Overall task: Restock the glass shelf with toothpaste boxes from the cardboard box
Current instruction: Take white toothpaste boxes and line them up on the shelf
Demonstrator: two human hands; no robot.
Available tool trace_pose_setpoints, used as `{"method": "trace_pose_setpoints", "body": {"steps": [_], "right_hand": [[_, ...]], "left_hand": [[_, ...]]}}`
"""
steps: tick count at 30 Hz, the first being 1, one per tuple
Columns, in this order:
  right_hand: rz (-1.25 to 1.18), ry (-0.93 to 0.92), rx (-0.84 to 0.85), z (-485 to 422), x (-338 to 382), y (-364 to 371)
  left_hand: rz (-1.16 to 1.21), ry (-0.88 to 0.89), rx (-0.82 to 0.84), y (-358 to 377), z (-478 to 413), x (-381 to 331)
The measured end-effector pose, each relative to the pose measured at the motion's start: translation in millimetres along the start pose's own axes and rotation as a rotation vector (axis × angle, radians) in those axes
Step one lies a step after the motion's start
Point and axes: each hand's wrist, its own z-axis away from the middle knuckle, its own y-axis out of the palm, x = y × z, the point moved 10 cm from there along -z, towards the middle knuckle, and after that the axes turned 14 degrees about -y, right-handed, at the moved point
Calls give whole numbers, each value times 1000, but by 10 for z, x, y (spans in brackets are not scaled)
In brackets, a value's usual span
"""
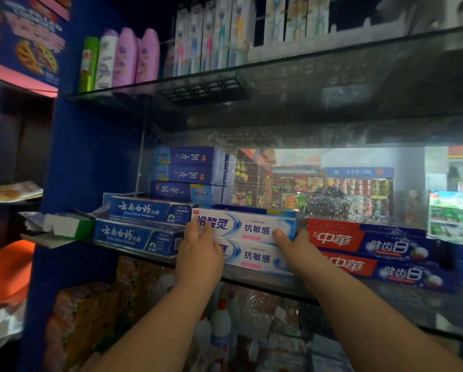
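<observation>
Two white and blue toothpaste boxes lie stacked on the glass shelf [254, 284], at its front edge. My left hand [199, 255] grips the left end of the upper white box [254, 228], fingers over its face. My right hand [296, 244] holds the right end of that box, thumb pressed on its front. The lower white box [254, 260] lies under it. Left of them sit two blue boxes [139, 224]; to the right, two red and blue boxes [370, 245]. No cardboard box is in view.
Three dark blue boxes [187, 173] are stacked further back on the shelf. A glass shelf above [278, 76] carries bottles and toothbrush packs. A torn green and white carton [61, 228] sticks out at the left. Bottles [219, 326] stand on the level below.
</observation>
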Motion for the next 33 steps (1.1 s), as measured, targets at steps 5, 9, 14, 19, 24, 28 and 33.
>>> {"method": "trace_pose_setpoints", "body": {"steps": [5,9,14,19,24,28,33], "right_hand": [[-31,-19,7,9,-2,27],[-66,-53,0,16,26,33],[-55,-53,-12,43,56,15],[-87,-68,-14,108,118,-3],[-88,-151,-61,277,315,-127],[46,-376,-201,564,615,-237],[208,-689,-165,1161,875,328]], "left_hand": [[-77,4,98,135,-51,1],[-93,-12,127,158,-48,6],[-135,13,156,183,-48,-15],[-83,6,186,125,-44,-47],[-32,37,165,-49,154,-44],[2,88,164,-205,420,38],[20,87,142,-389,733,329]]}}
